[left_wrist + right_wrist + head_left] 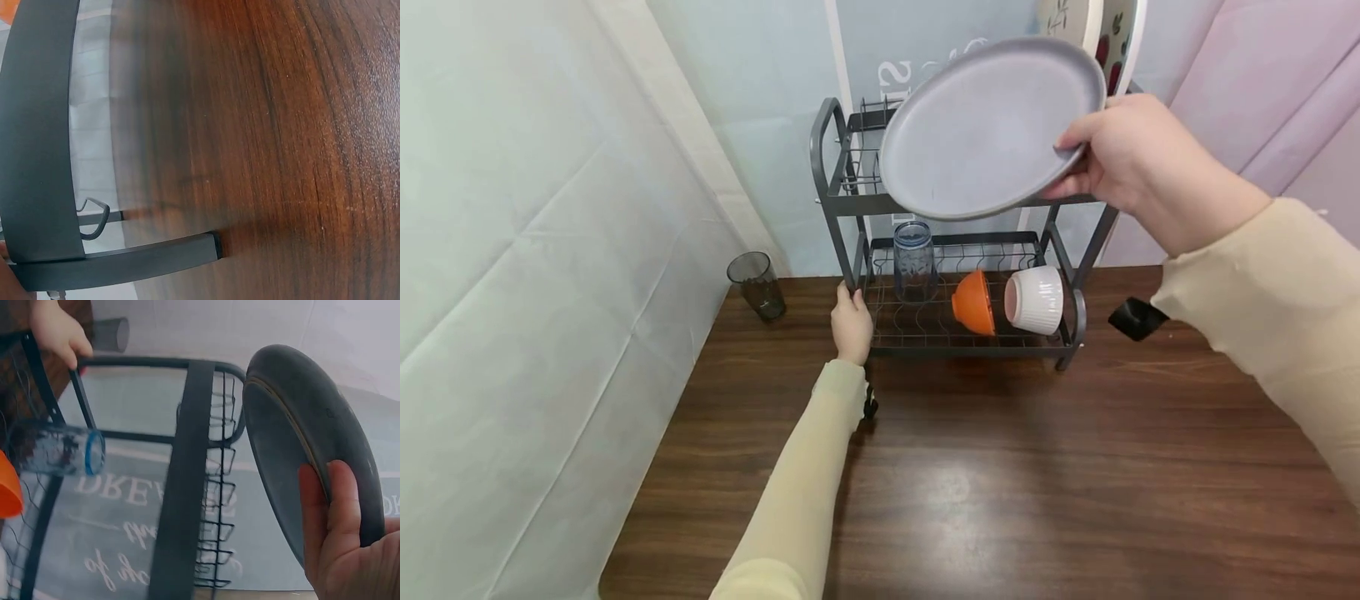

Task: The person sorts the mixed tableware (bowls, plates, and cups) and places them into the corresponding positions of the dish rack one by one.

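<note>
A grey oval plate [992, 129] is gripped at its right edge by my right hand [1138, 162], thumb on the upper face and fingers beneath. It is held tilted in front of the top tier of a dark two-tier dish rack [865, 204]. In the right wrist view the plate's underside [312, 412] shows, with fingers [344, 494] against it. My left hand [852, 325] grips the rack's left front post near the lower tier. In the left wrist view only the rack's frame [40, 137] and a sliver of that hand appear.
On the lower tier are an upturned blue glass [915, 262], an orange bowl [973, 304] and a white ribbed bowl [1036, 300]. Patterned plates [1123, 42] stand upright at the top right. A dark glass [758, 287] is on the wooden table [955, 475], left of the rack.
</note>
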`<state>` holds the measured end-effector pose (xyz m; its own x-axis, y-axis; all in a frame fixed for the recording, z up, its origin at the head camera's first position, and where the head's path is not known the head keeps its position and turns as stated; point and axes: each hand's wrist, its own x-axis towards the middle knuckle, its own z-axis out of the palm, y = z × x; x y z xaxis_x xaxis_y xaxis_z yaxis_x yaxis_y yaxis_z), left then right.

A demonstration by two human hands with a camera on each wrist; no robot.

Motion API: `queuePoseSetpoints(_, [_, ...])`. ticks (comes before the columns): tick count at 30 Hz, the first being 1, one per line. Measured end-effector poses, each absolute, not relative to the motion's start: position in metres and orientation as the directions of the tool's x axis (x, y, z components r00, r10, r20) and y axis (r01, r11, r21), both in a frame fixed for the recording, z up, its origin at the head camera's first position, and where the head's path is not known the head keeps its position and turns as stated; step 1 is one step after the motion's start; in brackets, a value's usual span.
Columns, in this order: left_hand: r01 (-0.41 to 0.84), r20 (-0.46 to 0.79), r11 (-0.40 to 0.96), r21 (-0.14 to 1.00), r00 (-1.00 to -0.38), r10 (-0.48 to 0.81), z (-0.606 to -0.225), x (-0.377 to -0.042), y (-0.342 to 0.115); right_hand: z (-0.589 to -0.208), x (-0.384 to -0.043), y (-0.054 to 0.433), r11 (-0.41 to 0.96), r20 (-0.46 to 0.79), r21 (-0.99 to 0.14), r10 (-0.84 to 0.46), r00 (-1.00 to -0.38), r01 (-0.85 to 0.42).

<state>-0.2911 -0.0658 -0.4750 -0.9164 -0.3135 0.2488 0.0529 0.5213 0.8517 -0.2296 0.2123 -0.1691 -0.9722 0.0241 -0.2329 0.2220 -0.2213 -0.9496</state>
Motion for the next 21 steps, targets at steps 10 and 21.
queuePoseSetpoints(10, [0.059, 0.262, 0.531, 0.845, -0.911, -0.317, -0.479, -0.293, -0.063, -0.142, -0.249, 0.196, 0.004, -0.102, -0.995, 0.183, -0.978, 0.105])
queuePoseSetpoints(21, [0.066, 0.268, 0.541, 0.838, -0.914, -0.305, -0.480, -0.292, -0.061, -0.130, -0.255, 0.190, 0.290, 0.095, -0.957, 0.244, -0.965, -0.020])
